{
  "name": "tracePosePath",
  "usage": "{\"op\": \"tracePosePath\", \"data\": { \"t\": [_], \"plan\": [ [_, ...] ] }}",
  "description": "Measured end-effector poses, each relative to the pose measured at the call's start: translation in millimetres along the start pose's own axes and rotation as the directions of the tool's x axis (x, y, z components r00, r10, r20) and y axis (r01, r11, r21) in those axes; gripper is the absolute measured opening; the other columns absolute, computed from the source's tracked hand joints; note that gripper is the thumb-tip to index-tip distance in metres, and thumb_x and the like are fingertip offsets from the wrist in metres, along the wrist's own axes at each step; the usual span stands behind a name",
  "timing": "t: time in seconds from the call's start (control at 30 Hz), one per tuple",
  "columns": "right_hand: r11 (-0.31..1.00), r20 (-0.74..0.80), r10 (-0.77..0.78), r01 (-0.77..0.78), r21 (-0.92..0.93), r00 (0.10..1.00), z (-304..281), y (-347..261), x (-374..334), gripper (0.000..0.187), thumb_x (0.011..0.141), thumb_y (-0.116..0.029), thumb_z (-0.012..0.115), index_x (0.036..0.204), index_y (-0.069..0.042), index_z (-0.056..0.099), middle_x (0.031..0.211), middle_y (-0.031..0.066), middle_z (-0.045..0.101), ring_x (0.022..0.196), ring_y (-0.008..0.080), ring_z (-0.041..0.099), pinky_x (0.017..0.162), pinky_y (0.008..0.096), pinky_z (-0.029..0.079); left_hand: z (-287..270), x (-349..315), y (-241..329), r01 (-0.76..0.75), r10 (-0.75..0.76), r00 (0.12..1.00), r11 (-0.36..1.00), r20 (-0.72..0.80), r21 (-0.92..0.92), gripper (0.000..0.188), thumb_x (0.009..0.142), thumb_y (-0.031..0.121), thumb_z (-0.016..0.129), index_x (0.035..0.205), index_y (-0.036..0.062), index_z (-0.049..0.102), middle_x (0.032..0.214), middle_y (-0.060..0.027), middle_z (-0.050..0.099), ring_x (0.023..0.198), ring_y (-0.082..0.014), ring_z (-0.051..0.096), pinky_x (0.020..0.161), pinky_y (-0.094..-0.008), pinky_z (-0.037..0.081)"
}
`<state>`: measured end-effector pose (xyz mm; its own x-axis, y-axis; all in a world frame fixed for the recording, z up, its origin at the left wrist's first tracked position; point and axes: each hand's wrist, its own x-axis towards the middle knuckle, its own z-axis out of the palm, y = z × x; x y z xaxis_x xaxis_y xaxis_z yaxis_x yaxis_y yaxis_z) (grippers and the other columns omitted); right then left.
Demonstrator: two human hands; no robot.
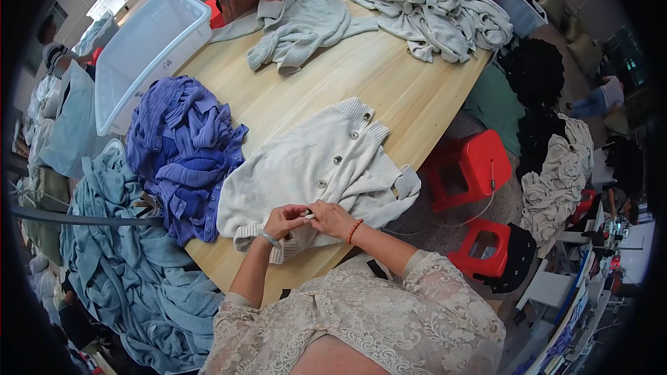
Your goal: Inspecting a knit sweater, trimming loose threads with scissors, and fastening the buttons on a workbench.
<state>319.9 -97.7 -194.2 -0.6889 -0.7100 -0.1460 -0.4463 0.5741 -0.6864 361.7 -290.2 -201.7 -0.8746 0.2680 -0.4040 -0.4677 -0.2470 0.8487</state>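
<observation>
A cream knitted cardigan (285,160) lies on the near part of the wooden table. Round buttons run along its front band, and its ribbed edge points away from me. Over the cardigan's near end, my left hand (283,221) and my right hand (331,220) meet with fingertips pinched together. Both are closed on the cardigan's front edge, at a small dark button (308,213). The fingers partly cover this button, so I cannot tell whether it sits in a buttonhole.
Left of the cardigan sits a heap of purple knitwear (184,146); blue-grey knits (139,264) are piled beyond the table (333,83). A translucent tub (149,55) stands at the far left. Across the table a person handles a pale sweater (302,28). Red stools (462,170) stand at right.
</observation>
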Motion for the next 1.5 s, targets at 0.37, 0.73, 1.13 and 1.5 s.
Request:
{"op": "tracePosePath", "data": {
  "t": [0.37,0.73,1.13,1.5],
  "plan": [
    [0.994,0.108,-0.099,0.103,-0.030,0.989,1,4,8,0.018,0.080,-0.005,0.054,0.097,0.000,0.056,0.091,0.0205,0.056,0.086,0.0375,0.058,0.079,0.0421,0.047,12,-14,-26,-0.056,0.279,0.920,0.787,-0.274,0.615,0.015,0.083,0.004,0.058,0.096,-0.0004,0.064,0.074,-0.0029,0.063,0.066,-0.0068,0.052,0.060,-0.0220,0.043],
    [0.997,0.103,-0.064,0.067,-0.031,0.993,5,-2,8,0.013,0.075,-0.002,0.055,0.087,-0.002,0.059,0.091,0.0190,0.056,0.086,0.0373,0.059,0.077,0.0435,0.048,10,-20,-29,-0.044,0.251,0.923,0.821,-0.291,0.569,0.010,0.086,0.001,0.055,0.093,0.0006,0.062,0.075,0.0004,0.060,0.068,-0.0056,0.051,0.062,-0.0203,0.042],
    [0.999,0.178,0.035,-0.033,-0.017,0.983,-8,-14,1,0.024,0.082,-0.033,0.061,0.086,-0.010,0.065,0.086,0.0135,0.066,0.084,0.0312,0.063,0.072,0.0417,0.049,-11,-41,-26,0.003,0.234,0.928,0.774,-0.290,0.634,0.019,0.076,0.018,0.074,0.082,0.0026,0.064,0.068,-0.0035,0.063,0.061,-0.0079,0.054,0.058,-0.0246,0.044],
    [0.987,0.005,0.007,-0.006,-0.159,1.000,-13,12,-14,0.013,0.083,-0.017,0.054,0.078,-0.006,0.060,0.088,0.0147,0.059,0.075,0.0342,0.063,0.069,0.0457,0.049,25,-8,-3,-0.097,0.549,0.823,0.385,-0.143,0.918,0.019,0.075,0.007,0.064,0.094,0.0072,0.061,0.085,-0.0127,0.059,0.078,-0.0308,0.057,0.070,-0.0406,0.046]
  ]
}}
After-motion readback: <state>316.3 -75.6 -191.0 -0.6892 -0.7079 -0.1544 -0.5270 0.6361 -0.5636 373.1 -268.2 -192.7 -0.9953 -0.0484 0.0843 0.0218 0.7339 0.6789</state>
